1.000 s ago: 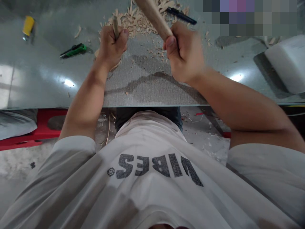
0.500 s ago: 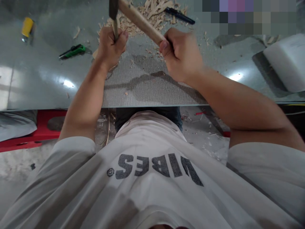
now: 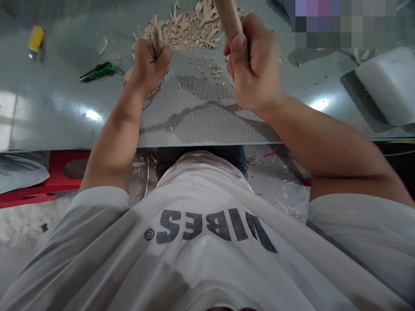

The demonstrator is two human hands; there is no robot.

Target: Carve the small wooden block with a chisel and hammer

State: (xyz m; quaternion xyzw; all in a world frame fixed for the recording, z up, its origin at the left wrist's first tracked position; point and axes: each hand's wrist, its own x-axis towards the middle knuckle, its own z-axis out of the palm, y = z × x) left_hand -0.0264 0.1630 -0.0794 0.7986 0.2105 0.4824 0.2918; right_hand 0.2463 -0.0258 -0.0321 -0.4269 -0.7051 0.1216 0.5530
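My left hand [image 3: 151,62] is closed around the upright thin wooden handle [image 3: 156,41] of what looks like a chisel, its top poking out above the fist and its lower end hidden. At the right, my right hand [image 3: 254,67] grips the wooden handle [image 3: 228,19] of a hammer, raised above the table; the head lies beyond the top edge of the view. A pale bit of wood [image 3: 129,74] shows beside my left wrist. Wood chips and shavings [image 3: 194,28] are heaped behind and between both hands.
On the glossy grey table [image 3: 58,125] at left lie a green and black utility knife [image 3: 101,71] and a yellow-handled tool [image 3: 36,39]. A white block [image 3: 391,84] stands at right. The table's front edge runs close to my body, and a red stool [image 3: 68,172] is below it.
The hammer has lifted off the top of the chisel handle, its head leaving the view. My right hand has shifted slightly right and up toward the camera; my left hand has stayed nearly still.
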